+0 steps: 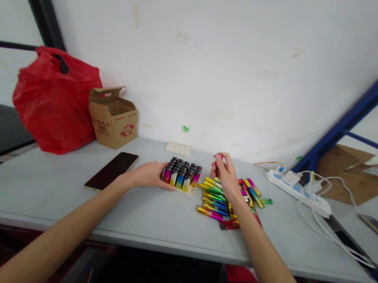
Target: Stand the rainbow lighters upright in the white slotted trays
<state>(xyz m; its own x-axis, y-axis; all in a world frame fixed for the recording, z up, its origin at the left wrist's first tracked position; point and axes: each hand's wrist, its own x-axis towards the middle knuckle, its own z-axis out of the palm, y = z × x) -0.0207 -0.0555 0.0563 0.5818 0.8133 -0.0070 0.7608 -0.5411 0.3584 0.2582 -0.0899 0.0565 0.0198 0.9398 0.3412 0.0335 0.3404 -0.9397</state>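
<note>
Upright lighters (182,174) in tray (191,191) on table (159,226); left hand (149,173) grasping tray's left end. Right hand (226,172) pinches red lighter (222,156) at far edge of loose pile (215,204). Phone (112,170) left of tray; power strip (299,192) right of pile.

Tray (191,191) as reference, on the table (145,221), as I see it from here: lighters (182,174) upright in it. Left hand (151,174) at its left side. Phone (112,171) left of it; box (114,118) farther left and behind; bag (54,103) farthest left. Second tray (178,148) behind it, near the wall (202,66). Loose lighters (215,202) just right, right hand (225,171) among/above them. Power strip (297,192) farther right.
</note>
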